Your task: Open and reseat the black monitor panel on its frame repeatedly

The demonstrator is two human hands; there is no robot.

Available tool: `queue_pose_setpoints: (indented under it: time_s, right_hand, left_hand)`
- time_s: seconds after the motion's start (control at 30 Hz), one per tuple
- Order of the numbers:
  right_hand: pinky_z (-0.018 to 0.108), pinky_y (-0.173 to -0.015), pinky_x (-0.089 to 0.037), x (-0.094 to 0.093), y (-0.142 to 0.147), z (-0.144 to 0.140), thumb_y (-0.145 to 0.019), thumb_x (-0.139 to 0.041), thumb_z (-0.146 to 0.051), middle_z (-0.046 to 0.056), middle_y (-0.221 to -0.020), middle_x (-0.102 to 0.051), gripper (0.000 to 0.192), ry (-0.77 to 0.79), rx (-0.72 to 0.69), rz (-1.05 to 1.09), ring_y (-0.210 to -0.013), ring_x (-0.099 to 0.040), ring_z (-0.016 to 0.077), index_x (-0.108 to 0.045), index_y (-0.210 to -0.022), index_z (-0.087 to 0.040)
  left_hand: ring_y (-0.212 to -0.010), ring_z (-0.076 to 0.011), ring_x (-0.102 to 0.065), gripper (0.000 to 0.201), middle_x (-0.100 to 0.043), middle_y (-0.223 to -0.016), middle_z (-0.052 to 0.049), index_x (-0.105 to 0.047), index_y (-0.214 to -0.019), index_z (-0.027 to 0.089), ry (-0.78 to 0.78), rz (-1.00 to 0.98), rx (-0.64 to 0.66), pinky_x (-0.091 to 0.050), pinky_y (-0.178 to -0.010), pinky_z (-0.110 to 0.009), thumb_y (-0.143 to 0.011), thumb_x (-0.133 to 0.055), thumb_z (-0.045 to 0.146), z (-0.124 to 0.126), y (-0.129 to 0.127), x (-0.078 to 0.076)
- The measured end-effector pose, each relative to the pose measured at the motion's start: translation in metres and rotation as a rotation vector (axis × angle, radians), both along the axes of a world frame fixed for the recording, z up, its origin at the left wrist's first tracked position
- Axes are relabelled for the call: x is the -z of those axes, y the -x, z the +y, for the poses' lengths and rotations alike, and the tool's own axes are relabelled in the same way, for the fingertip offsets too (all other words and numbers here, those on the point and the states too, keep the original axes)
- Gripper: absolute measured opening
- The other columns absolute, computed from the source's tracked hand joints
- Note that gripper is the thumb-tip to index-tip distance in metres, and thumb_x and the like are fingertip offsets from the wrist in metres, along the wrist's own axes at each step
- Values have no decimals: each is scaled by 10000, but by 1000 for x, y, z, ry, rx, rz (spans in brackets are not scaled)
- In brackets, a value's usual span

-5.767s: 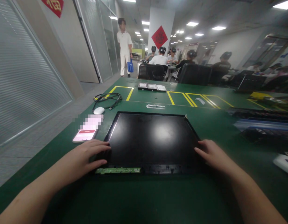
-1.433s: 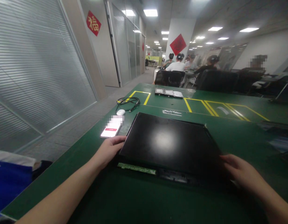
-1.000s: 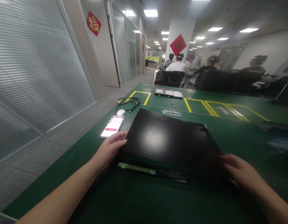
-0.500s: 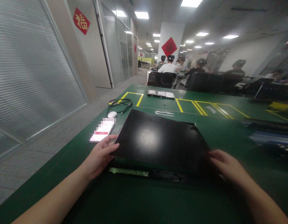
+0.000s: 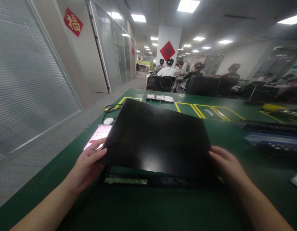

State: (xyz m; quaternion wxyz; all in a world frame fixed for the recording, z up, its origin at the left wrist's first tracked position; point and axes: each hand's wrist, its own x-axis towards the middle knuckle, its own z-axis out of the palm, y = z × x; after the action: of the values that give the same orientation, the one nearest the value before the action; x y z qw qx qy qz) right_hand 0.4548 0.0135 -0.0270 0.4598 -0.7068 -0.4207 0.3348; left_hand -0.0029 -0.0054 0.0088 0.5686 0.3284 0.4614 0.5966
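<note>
green matting covers the long table [image 5: 230,134] in an open office, with yellow taped boxes toward its far edge and seated people at other desks beyond. near the table's front edge a black display panel [image 5: 158,138] is tilted, its far edge raised off the surface and its near edge low over a dark frame [image 5: 162,182] that carries a green circuit strip [image 5: 125,181]. the panel's long axis runs left to right, so each hand meets one short side: the left hand [image 5: 87,165] grips the near left corner, fingers curled on the edge, and the right hand [image 5: 225,165] is closed on the near right corner. both sit equally close. a phone [image 5: 98,136] lies just beyond the left hand, a white mouse [image 5: 108,121] and a cable [image 5: 112,108] farther toward the left edge.
</note>
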Motion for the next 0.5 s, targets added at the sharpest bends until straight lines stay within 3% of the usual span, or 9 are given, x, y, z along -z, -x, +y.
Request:
queue_pose_setpoints:
  time_s: [0.17, 0.3, 0.4, 0.5]
  right_hand:
    - [398, -881, -555, -16, 2, -14, -746, -676, -518, 43, -1058, -769, 351, -149, -21, 451, -1016, -707, 297, -719, -1003, -283]
    - [451, -816, -585, -15, 1, -22, -724, -642, -587, 86, -893, -786, 376, 43, -12, 420, -927, -730, 344, -759, -831, -246]
    - [460, -805, -589, -10, -5, -22, -650, -705, -513, 80, -785, -775, 279, 6, 69, 327, -848, -738, 346, -743, -740, -252]
    - [480, -804, -585, -6, -18, -20, -643, -682, -493, 86, -745, -766, 247, -72, 153, 278, -817, -734, 352, -724, -687, -254]
  left_hand:
    - [-766, -221, -741, 408, -819, -946, -23, -781, -969, 217, -3, -9, -26, -610, -673, -265, -573, -862, 268, 3, -1, -6]
    - [-729, -209, -719, 286, -805, -899, -29, -791, -898, 200, 38, -46, -36, -598, -621, -251, -612, -793, 190, 3, -5, -6]
    - [-619, -156, -667, 240, -776, -808, -3, -793, -888, 197, 54, -92, -89, -573, -560, -228, -659, -730, 166, 3, -5, -4]
    - [-656, -202, -685, 310, -773, -808, -48, -785, -1012, 201, 69, -101, 78, -581, -609, -292, -729, -693, 289, 1, -1, -3]
